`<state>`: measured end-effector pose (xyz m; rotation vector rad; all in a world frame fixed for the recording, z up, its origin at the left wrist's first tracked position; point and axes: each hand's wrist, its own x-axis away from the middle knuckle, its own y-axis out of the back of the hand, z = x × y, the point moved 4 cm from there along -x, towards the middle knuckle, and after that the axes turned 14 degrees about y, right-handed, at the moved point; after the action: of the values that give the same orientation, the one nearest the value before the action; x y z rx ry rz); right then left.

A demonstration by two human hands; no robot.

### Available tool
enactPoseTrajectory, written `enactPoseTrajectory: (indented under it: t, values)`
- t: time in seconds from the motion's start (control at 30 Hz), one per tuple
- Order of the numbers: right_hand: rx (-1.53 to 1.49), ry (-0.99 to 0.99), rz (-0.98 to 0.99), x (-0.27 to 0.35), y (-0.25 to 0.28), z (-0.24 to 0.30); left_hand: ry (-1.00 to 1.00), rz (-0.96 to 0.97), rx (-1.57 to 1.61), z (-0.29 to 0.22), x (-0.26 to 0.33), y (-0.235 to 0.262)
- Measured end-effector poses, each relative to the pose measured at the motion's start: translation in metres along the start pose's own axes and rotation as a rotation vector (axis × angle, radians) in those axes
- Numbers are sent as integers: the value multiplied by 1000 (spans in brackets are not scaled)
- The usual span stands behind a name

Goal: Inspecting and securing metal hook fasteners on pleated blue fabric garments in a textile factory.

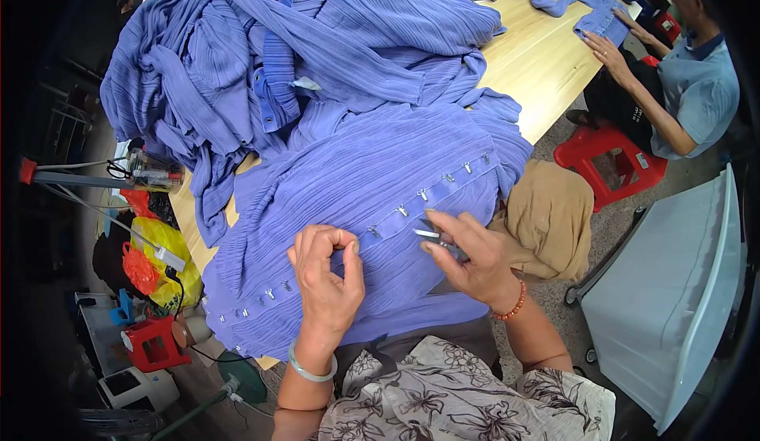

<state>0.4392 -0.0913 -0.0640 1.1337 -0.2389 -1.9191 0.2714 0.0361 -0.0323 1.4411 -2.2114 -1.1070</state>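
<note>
Bright, soft light is falling across the wooden table (pixel 542 53), leaving a pale sheen on its bare surface. The purple-blue fabric (pixel 380 156) on the table is showing crisply. Left of the table, shadows are lying dark; right of it, a white bin (pixel 657 306) is bowing with fisheye distortion, and blackness is ringing the view

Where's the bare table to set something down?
The wooden table shows bare at upper right, between the purple pile and the co-worker's hand. It's crowded upper left, under that pile, and in front: a spread garment lies beneath your left hand and right hand.
</note>
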Motion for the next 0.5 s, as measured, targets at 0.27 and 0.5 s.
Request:
enactPoseTrajectory:
  t: [0.27, 0.5]
  values:
    - [147, 199, 86, -21, -21, 24, -3, 33, 54, 1, 2, 0]
    - [243, 224, 99, -25, -31, 29, -31, 36, 83, -2, 6, -1]
